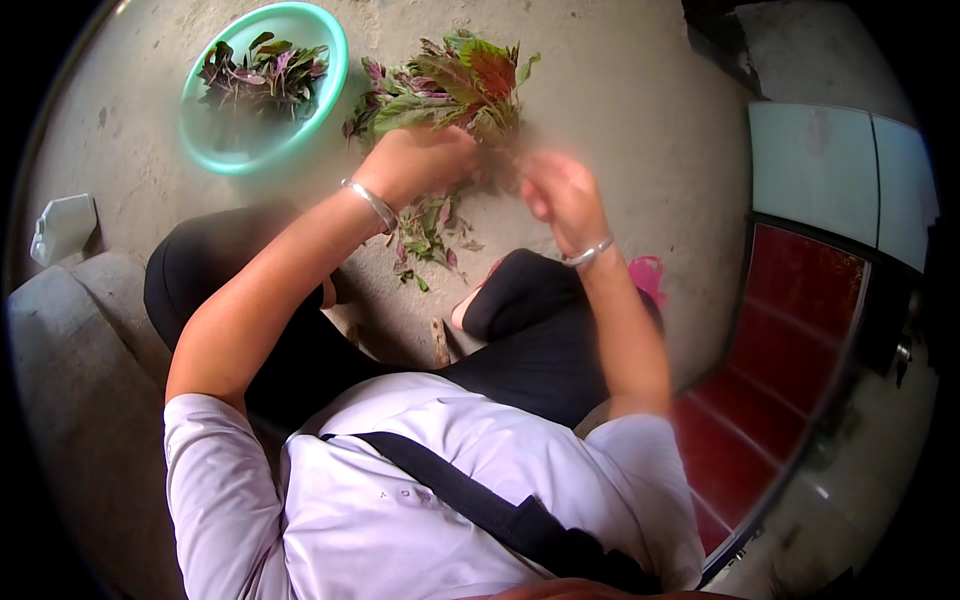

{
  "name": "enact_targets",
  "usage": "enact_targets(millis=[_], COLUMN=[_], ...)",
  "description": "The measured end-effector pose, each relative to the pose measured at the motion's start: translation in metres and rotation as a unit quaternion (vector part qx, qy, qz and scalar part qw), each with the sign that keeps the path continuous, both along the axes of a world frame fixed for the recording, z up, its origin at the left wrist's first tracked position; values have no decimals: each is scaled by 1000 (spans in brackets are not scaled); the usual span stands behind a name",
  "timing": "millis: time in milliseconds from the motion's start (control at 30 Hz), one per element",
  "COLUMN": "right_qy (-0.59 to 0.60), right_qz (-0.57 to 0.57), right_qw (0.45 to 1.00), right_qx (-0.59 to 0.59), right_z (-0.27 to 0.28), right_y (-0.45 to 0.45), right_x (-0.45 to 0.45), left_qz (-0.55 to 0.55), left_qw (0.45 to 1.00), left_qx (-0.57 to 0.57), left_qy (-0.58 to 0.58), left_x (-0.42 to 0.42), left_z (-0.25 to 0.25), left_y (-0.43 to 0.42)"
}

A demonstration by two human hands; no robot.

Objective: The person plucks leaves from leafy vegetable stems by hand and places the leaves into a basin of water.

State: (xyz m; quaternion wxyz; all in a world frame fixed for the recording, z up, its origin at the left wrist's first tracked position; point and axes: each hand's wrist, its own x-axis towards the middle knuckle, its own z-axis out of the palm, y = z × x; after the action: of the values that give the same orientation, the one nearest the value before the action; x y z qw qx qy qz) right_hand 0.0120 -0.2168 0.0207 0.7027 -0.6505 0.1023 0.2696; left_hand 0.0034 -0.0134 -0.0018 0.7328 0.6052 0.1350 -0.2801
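A bunch of amaranth greens (465,85), with green, red and purple leaves, fans out above my hands. My left hand (425,160) is closed around its lower part. To the right, my right hand (565,195) has its fingers pinched together at the stem ends; blur hides exactly what lies between them. Below the hands, loose leaves and scraps (430,235) are scattered on the concrete floor. At the upper left, a mint-green plastic basin (338,75) holds more dark purple-green leaves (265,75).
My bent legs (530,300) in black trousers frame the near floor. A pink plastic bag (648,277) lies beside my right knee. On the right stands a tiled structure with red tiles (790,310) and pale panels (815,165). A whitish plastic container (65,228) sits far left.
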Motion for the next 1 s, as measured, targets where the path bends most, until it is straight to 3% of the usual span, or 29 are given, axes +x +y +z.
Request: enact_targets(millis=[67, 167, 267, 367, 467, 767, 1000], right_qy=[15, 35, 42, 45, 47, 94, 154], right_qz=[-3, -10, -9, -11, -7, 17, 63], right_qw=[1000, 999, 999, 999, 999, 995, 985], right_qx=[10, 16, 19, 19, 12, 27, 43], right_z=[0, 1, 0, 1, 4, 3, 3], right_y=[0, 0, 0, 2, 3, 1, -1], right_x=[0, 0, 1, 1, 1, 2, 3], left_qz=[15, 7, 84, 94, 172, 122, 160], left_qw=[1000, 989, 996, 995, 979, 978, 974], left_qx=[-9, 144, -12, -19, -85, -107, -85], left_qy=[-4, 24, 16, -9, -69, -131, -138], left_x=[0, 4, 1, 1, -1, 7, 12], left_z=[0, 27, 4, 7, 21, 19, 10], left_y=[-2, -9, 1, 3, 0, 10, 6])
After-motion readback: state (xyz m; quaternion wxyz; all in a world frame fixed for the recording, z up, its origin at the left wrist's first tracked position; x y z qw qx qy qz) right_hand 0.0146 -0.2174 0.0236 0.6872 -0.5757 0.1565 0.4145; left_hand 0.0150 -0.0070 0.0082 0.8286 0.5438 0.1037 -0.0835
